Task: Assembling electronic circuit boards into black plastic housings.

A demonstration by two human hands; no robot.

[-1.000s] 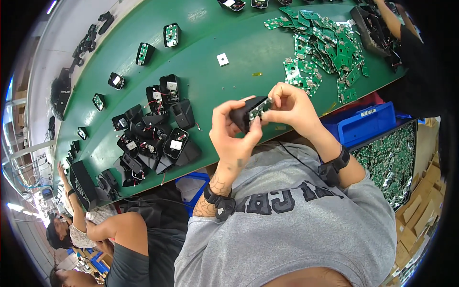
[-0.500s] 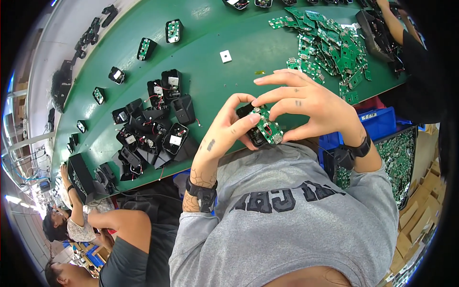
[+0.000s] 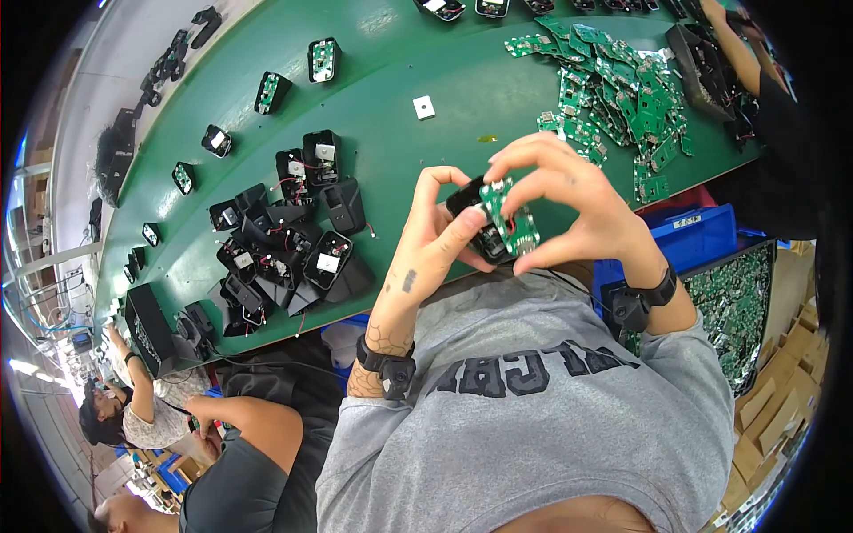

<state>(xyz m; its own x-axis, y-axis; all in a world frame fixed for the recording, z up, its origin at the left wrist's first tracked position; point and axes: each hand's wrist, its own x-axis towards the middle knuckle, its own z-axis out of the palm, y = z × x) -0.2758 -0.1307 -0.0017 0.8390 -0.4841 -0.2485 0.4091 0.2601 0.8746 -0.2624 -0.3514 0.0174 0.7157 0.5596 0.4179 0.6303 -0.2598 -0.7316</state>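
Observation:
Near the table's front edge, my left hand point(image 3: 428, 238) grips a black plastic housing point(image 3: 464, 201), its thumb lying across the front. A green circuit board point(image 3: 521, 233) stands tilted at the housing's right side, partly over its opening, with a bit of red wire showing in a gap. My right hand point(image 3: 573, 191) holds this board by its edges, fingertips at the top and thumb at the lower corner. The inside of the housing is mostly hidden by the board and my fingers.
A pile of green circuit boards point(image 3: 626, 98) lies at the far right, beside a dark bin point(image 3: 697, 71). Black housings with wires point(image 3: 275, 235) are heaped to the left. A small white square piece point(image 3: 424, 107) lies mid-table. A blue bin point(image 3: 693, 233) stands right; co-workers sit left.
The board has tilted more upright against the housing, and my right fingers have curled closer over its top. Both hands have shifted slightly. A co-worker at the left has leaned lower.

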